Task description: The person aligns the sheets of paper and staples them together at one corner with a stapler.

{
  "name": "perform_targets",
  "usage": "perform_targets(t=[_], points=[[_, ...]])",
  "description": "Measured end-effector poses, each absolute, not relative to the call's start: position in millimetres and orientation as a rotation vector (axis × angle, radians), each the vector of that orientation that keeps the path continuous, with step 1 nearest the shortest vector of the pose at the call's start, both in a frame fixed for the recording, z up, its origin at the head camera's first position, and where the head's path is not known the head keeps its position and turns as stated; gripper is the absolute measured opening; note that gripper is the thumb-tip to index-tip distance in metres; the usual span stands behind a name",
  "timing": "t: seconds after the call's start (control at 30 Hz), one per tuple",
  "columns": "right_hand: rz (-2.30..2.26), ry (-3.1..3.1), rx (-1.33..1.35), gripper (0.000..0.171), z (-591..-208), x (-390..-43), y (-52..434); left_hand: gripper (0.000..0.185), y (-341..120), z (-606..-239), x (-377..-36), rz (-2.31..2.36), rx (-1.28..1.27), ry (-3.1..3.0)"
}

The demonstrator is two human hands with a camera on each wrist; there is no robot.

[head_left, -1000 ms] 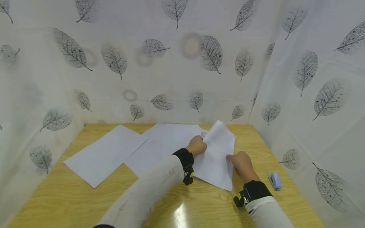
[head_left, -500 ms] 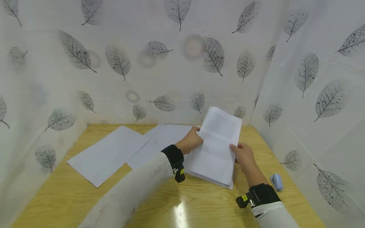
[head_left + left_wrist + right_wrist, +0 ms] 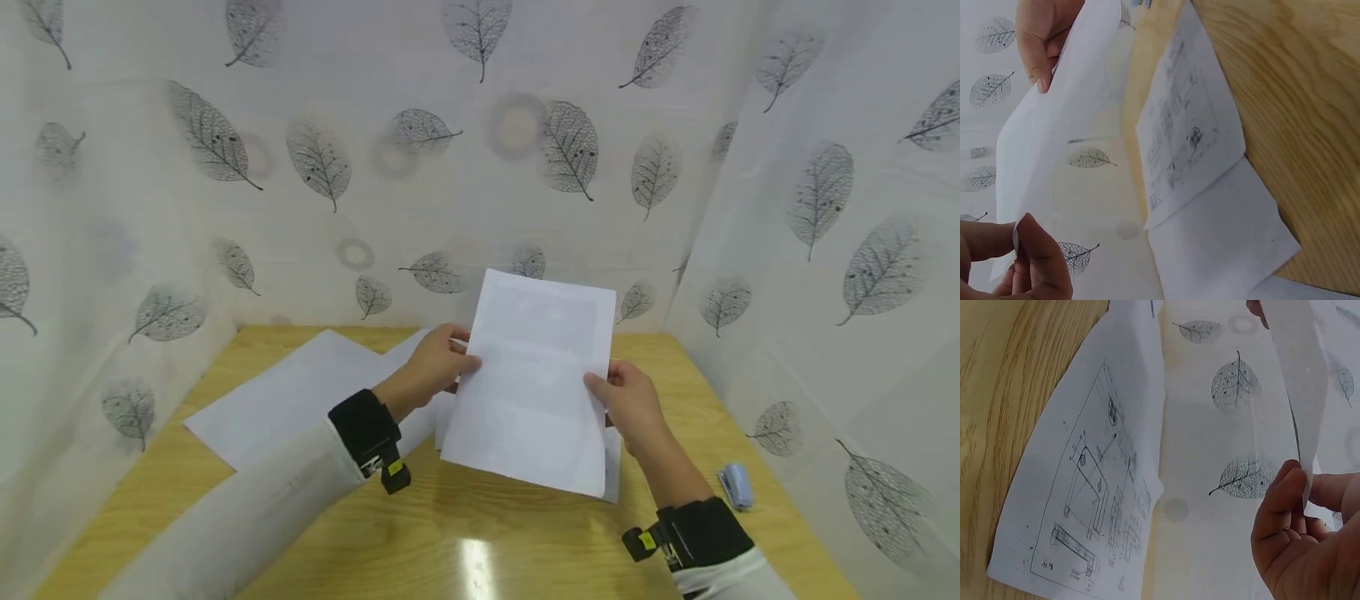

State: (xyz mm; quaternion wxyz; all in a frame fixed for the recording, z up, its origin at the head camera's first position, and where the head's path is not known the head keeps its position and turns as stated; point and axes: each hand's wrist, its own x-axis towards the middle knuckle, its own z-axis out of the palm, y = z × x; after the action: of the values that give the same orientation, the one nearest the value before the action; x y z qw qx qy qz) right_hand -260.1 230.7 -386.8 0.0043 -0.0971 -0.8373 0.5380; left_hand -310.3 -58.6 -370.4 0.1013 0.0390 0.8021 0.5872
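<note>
A white sheet of paper [image 3: 532, 383] is held up and tilted over the table, its blank side toward the head camera. My left hand [image 3: 438, 358] pinches its left edge between thumb and fingers. On the opposite edge my right hand [image 3: 630, 404] grips the paper the same way, thumb in front and fingers behind. Below it lies a printed sheet [image 3: 1094, 469] with a line drawing, best seen in the right wrist view and mostly hidden in the head view. Another paper [image 3: 1222, 231] lies beside that printed sheet in the left wrist view.
At the left of the wooden table [image 3: 525, 558] lies a large white sheet [image 3: 281, 396], partly behind my left arm. A light blue stapler [image 3: 736, 486] stands near the right edge. Leaf-patterned white curtains [image 3: 420, 200] close in the back and sides.
Both hands have lifted the paper from the pile at the right and turned it toward the camera. My left hand has moved left, and the paper has gone from curled to flat.
</note>
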Motion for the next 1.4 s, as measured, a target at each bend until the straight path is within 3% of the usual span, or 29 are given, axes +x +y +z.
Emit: perform_targets(t=[0.27,0.67,0.97,1.4], points=[[1.634,-2.753,-0.192,0.031,-386.6,-234.0,202.0,0.038,-99.6,-379.0,-268.1,1.597,0.109,2.473],[1.494,-2.929,-0.02,0.018,-422.2,-207.9,170.4,0.041,-130.9,-412.4,-204.3,1.532,0.029,2.505],[1.365,-3.067,0.081,0.021,-439.9,-200.9,155.7,0.048,-139.2,-435.8,-191.9,1.428,-0.038,2.532],[1.003,-3.197,0.143,0.024,-454.2,-196.2,143.0,0.052,-140.0,-457.2,-183.9,1.169,0.072,2.737]])
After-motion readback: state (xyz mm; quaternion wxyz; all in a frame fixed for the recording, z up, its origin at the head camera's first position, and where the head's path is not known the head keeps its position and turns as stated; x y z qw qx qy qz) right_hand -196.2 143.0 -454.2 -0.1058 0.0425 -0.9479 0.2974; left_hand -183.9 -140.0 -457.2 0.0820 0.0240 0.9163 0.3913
